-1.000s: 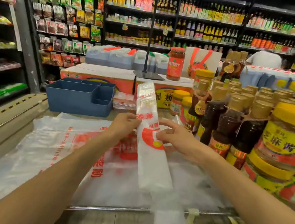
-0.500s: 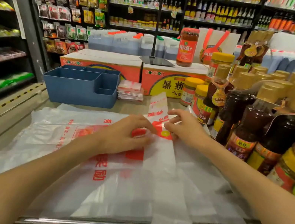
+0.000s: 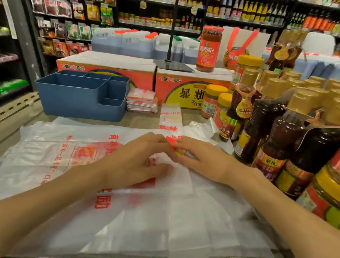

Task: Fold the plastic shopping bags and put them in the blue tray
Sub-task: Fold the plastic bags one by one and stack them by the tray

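both hands flat on folded bag strip

left hand (image 3: 134, 163) and right hand (image 3: 202, 159) press with nearly straight fingers, gripping nothing, on a long narrow folded strip of white plastic shopping bag with red print (image 3: 171, 124). the strip runs toward 12 o'clock, lying over a pile of flat white plastic bags with red lettering (image 3: 52, 154). blue plastic compartment tray (image 3: 79, 100) sits at 10 o'clock, apart from the hands. a small stack of folded bags (image 3: 142, 100) lies just beside the tray's right wall. dark sauce bottles with gold caps (image 3: 277, 128) stand at 2 o'clock.
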